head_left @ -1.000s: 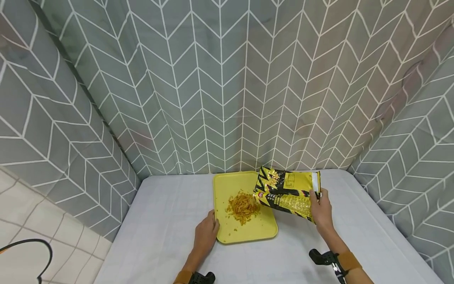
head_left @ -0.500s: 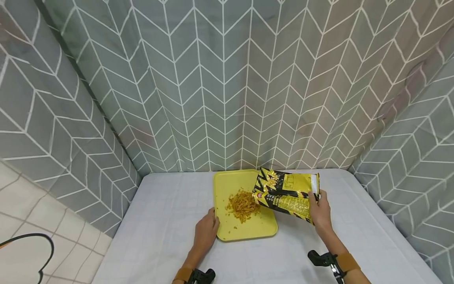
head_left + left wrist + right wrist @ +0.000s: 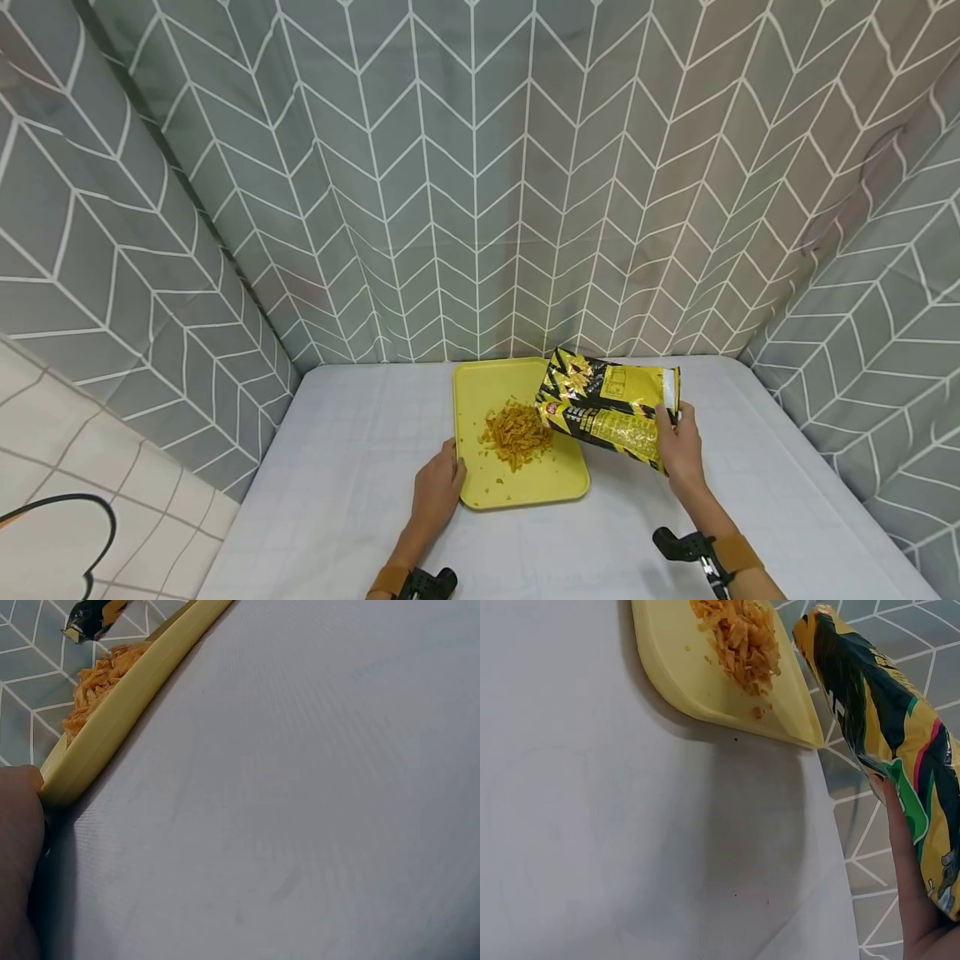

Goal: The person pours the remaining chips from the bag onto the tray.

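A yellow tray (image 3: 525, 493) lies on the white-covered table, with a heap of orange-brown crisp pieces (image 3: 516, 433) on it. At its near left edge my left hand (image 3: 437, 482) grips the rim; in the left wrist view the hand (image 3: 16, 855) meets the tray's corner. My right hand (image 3: 681, 442) holds a yellow and black snack bag (image 3: 606, 408) by its right end. The bag's left end hangs over the tray's right side, next to the heap. In the right wrist view a finger (image 3: 901, 847) lies along the bag (image 3: 889, 705). The bag's contents are hidden.
A white cloth (image 3: 360, 433) covers the table around the tray. Grey curtains (image 3: 495, 208) with white chevron lines rise behind it and at both sides. White floor tiles (image 3: 90, 442) show at lower left. Both wrists wear camera straps (image 3: 735, 552).
The head view shifts slightly. The bag, the heap and both hands stay almost where they were, with no visible change in either hold.
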Demonstrator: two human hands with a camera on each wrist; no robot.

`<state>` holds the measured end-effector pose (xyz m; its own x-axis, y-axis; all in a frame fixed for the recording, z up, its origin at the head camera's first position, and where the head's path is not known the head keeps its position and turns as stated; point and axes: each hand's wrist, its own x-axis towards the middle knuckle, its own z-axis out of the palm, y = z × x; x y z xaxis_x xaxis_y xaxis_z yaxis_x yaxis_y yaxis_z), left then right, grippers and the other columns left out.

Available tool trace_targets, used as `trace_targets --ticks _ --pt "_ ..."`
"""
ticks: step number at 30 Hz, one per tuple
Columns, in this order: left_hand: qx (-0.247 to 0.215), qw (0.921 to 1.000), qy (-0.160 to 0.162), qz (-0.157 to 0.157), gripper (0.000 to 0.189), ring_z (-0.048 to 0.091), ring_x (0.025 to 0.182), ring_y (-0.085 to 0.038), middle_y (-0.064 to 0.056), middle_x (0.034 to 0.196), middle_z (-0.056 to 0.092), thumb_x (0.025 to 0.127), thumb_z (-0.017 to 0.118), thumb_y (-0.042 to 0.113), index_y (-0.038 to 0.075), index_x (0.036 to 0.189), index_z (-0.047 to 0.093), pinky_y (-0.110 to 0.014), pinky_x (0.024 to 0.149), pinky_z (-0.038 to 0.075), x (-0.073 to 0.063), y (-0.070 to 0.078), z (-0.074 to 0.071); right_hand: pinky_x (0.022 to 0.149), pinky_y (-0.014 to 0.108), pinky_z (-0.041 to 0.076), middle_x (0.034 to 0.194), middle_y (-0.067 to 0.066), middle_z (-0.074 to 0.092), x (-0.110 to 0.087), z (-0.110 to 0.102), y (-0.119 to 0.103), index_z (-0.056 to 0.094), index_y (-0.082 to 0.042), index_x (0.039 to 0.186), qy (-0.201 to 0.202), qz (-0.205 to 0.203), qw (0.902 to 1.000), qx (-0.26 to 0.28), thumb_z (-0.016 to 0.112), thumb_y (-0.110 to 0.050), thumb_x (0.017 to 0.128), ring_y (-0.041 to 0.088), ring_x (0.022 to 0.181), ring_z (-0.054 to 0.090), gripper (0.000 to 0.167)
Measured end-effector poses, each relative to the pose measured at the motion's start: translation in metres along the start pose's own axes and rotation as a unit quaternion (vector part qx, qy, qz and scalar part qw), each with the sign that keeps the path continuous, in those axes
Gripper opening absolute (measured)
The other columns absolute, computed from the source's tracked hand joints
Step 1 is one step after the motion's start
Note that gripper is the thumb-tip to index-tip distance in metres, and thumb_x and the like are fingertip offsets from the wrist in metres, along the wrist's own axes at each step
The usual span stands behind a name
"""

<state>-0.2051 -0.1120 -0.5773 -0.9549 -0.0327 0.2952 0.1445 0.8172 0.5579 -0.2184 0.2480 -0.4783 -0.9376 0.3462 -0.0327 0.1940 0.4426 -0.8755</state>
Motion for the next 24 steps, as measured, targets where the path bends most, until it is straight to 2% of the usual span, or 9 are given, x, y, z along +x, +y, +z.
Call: trace_targets --ticks 5,8,13,19,24 --pt "0.001 0.9999 -0.009 -0.006 0.04 0.039 0.063 -0.006 0.006 0.068 0.045 0.102 0.056 0.017 -0.002 0.136 0.058 -0.022 0.061 0.034 0.0001 -0.0001 -0.0003 0.065 0.022 0.052 0.13 0.024 0.057 0.0019 0.0019 0.0009 0.022 -0.005 0.156 -0.013 0.024 0.9989 0.039 0.027 -0.05 0.109 -0.002 0.077 0.058 0.065" --pt "-0.001 0.9999 -0.01 -0.005 0.04 0.038 0.063 -0.006 0.005 0.068 0.046 0.102 0.056 0.016 -0.003 0.137 0.058 -0.022 0.061 0.034 0.0001 -0.0004 0.0006 0.066 0.022 0.053 0.132 0.025 0.056 0.0026 0.0031 0.0023 0.021 -0.006 0.157 -0.018 0.033 0.9986 0.036 0.027 -0.051 0.109 -0.001 0.078 0.06 0.066" --pt "0.002 1.0 -0.009 -0.002 0.04 0.039 0.063 -0.006 0.006 0.069 0.047 0.101 0.056 0.016 -0.002 0.137 0.058 -0.022 0.061 0.034 -0.0002 -0.0003 0.0009 0.062 0.025 0.05 0.127 0.028 0.059 0.0023 0.0037 0.0022 0.023 -0.003 0.155 0.004 0.002 0.9998 -0.022 0.026 -0.047 0.11 0.007 0.078 0.06 0.063" --pt "0.004 0.9999 -0.011 -0.011 0.041 0.04 0.064 -0.006 0.006 0.069 0.047 0.102 0.056 0.017 -0.002 0.138 0.058 -0.022 0.063 0.035 0.0 0.0002 -0.0017 0.063 0.023 0.051 0.124 0.025 0.059 0.0018 0.0043 -0.0036 0.024 -0.003 0.154 -0.002 -0.009 0.9999 0.009 0.028 -0.049 0.11 0.0 0.076 0.058 0.064" --pt "0.004 0.9998 -0.014 -0.009 0.04 0.04 0.065 -0.006 0.006 0.069 0.047 0.102 0.055 0.018 -0.001 0.138 0.058 -0.022 0.063 0.035 0.0005 -0.0004 -0.0011 0.062 0.025 0.05 0.122 0.028 0.059 0.0009 0.0055 -0.0023 0.025 -0.001 0.154 0.008 -0.019 0.9995 -0.024 0.027 -0.045 0.11 0.009 0.079 0.06 0.062"
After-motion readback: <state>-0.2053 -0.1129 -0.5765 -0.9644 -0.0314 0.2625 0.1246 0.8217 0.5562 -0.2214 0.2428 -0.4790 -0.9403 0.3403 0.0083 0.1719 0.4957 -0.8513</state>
